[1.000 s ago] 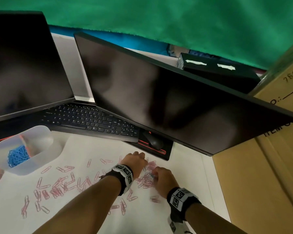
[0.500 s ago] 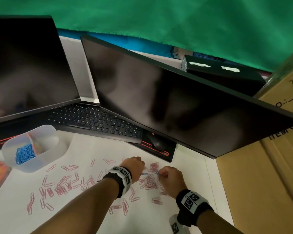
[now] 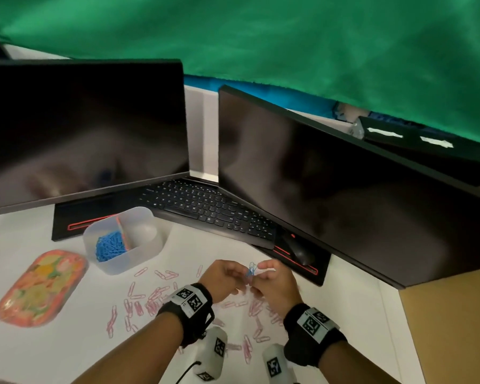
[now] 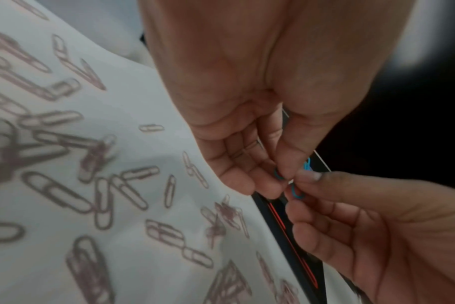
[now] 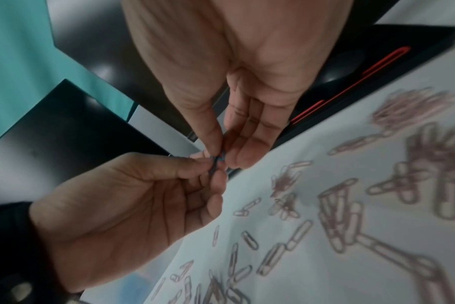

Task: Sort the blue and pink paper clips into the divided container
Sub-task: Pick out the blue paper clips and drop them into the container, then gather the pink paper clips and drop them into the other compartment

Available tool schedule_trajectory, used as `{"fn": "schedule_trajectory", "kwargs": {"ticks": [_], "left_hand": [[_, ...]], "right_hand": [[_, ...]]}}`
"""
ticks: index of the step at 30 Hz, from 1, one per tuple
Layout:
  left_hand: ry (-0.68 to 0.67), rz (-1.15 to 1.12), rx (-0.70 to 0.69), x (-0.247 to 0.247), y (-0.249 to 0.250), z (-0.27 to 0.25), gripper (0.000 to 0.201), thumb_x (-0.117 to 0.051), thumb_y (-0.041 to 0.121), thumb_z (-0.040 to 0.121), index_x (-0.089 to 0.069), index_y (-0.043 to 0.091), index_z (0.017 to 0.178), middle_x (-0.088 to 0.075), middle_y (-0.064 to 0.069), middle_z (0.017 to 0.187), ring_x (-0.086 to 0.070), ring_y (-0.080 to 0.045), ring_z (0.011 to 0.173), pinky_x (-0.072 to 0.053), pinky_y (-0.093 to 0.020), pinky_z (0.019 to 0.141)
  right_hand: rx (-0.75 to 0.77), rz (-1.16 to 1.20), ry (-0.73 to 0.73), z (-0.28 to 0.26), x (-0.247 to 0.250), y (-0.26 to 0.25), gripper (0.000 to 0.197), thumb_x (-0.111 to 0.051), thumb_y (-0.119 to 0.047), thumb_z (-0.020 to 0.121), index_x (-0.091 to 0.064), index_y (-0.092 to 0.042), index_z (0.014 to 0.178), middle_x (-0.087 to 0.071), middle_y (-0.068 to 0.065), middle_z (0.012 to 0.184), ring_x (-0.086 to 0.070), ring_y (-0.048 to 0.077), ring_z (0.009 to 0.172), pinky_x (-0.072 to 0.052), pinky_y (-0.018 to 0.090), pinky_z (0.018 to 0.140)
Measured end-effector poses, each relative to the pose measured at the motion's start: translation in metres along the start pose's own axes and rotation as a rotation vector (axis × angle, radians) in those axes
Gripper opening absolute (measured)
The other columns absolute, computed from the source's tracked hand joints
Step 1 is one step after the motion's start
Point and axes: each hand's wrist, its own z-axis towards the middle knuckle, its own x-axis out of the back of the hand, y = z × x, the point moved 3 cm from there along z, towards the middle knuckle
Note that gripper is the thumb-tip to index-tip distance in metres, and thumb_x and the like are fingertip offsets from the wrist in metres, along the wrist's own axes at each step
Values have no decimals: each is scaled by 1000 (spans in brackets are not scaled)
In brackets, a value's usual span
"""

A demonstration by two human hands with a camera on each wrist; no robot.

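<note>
Blue wire paper clips (image 3: 251,270) are being pinched by left hand (image 3: 224,277) and right hand (image 3: 272,281); translucent divided container (image 3: 139,254) is holding blue only, pink clips (image 3: 139,299) being left on the white table.

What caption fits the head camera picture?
Both hands pinch blue paper clips above scattered pink paper clips, near the divided container.

place: office desk | shown by: two monitors (image 3: 330,189), keyboard (image 3: 205,209), mouse (image 3: 298,249) (screens dark) | cardboard box (image 3: 455,328)
</note>
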Motion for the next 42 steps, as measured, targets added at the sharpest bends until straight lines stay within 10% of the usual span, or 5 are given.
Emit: {"fn": "schedule_trajectory", "kwargs": {"ticks": [15,23,29,33,42], "left_hand": [[260,-32,-30,112,3,-47,18,-57,5,87,-68,14,76,-66,-3,65,-59,-11,57,-48,-25,59],[821,545,-27,240,20,-72,16,-56,23,90,-63,19,76,-65,-1,72,-62,-22,72,-43,-25,65],[597,1020,244,263,10,-53,24,-49,31,94,-66,15,99,-70,-9,100,-67,-25,86,-57,-32,70],[469,1114,293,263,-4,-49,30,-54,31,92,-64,15,115,-67,-8,114,-66,-23,99,-56,-30,79],[420,899,-214,219,-6,-102,18,-50,26,94,-65,28,105,-62,12,101,-57,-6,84,-51,-22,83]], "right_hand": [[211,-285,-202,-3,-106,-60,20,-72,-12,74,-60,-18,89,-70,7,68,-59,11,57,-49,27,60],[230,-470,-153,5,-101,-45,13,-65,-16,85,-62,-23,96,-67,-4,84,-61,5,76,-45,13,65],[170,-633,-200,12,-98,-12,11,-53,-13,90,-62,-19,93,-62,-7,86,-60,8,79,-57,25,64],[248,-798,-238,19,-106,-3,17,-53,-17,92,-58,-23,107,-61,-6,111,-57,12,105,-51,27,89],[285,-1045,-395,23,-153,5,62,-41,-25,99,-9,-16,151,1,4,160,-7,21,147,-12,33,120]]}}
